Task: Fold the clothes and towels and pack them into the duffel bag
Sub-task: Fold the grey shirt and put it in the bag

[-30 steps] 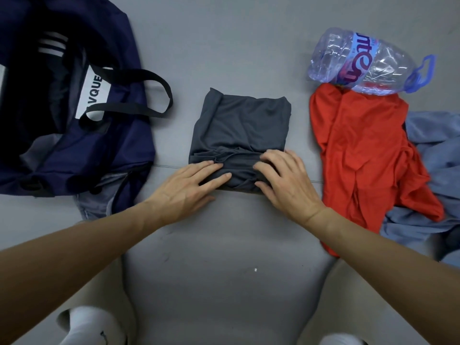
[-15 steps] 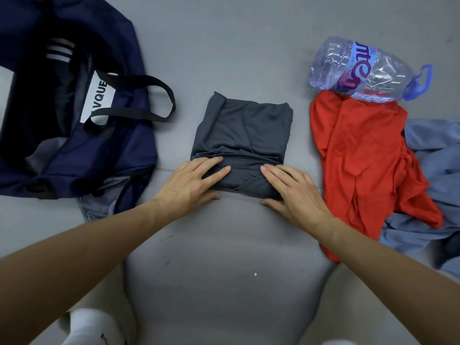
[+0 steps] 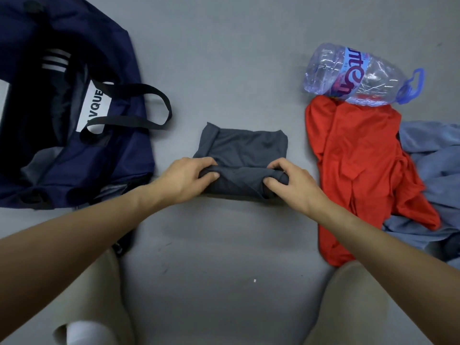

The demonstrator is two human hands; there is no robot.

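Note:
A folded dark grey garment [image 3: 245,150] lies on the grey floor in the middle. Its near edge is rolled up into a thick fold. My left hand [image 3: 185,178] grips the left end of that roll, thumb on top. My right hand [image 3: 290,183] grips the right end, fingers curled round it. The navy duffel bag [image 3: 74,145] lies open at the left, its black handles toward the garment. A red garment [image 3: 358,170] lies crumpled at the right, over a light blue cloth [image 3: 433,155].
A large clear plastic water bottle [image 3: 358,75] with a blue handle lies on its side above the red garment. My knees in light trousers [image 3: 348,305] and a white sock [image 3: 82,332] show at the bottom. Grey floor [image 3: 224,58] lies beyond the garment.
Both hands went from lying flat on the grey garment's near edge to gripping it; the near edge is now rolled over away from me, so the garment looks shorter.

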